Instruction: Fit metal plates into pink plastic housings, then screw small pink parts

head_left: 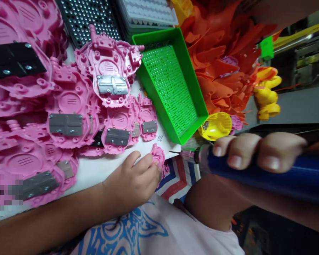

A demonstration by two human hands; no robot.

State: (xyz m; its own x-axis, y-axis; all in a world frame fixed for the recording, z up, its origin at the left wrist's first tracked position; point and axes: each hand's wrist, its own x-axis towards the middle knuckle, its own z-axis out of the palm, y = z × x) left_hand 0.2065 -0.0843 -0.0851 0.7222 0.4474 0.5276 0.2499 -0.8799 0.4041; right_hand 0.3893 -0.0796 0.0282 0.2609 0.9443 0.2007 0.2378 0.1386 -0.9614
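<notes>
My left hand (138, 177) is closed on a small pink plastic shell half (156, 153) at the table's near edge; the fingers hide part of it. In my right hand (257, 150) is a blue electric screwdriver (276, 170), its fingers wrapped over the body. The thin bit points left, just right of the pink shell and apart from it. Close by lies a green perforated tray (192, 76), with small shiny bits showing in its holes. A yellow cup (223, 124) holding small metal screws stands just beyond the screwdriver's nose.
Stacks of pink shells (69, 99) with screwed-on grey or black plates cover the left side. A black perforated tray (90, 17) and clear plastic trays (149, 12) stand behind. Orange plastic parts (215, 60) are heaped right of the green tray, near yellow parts (267, 94).
</notes>
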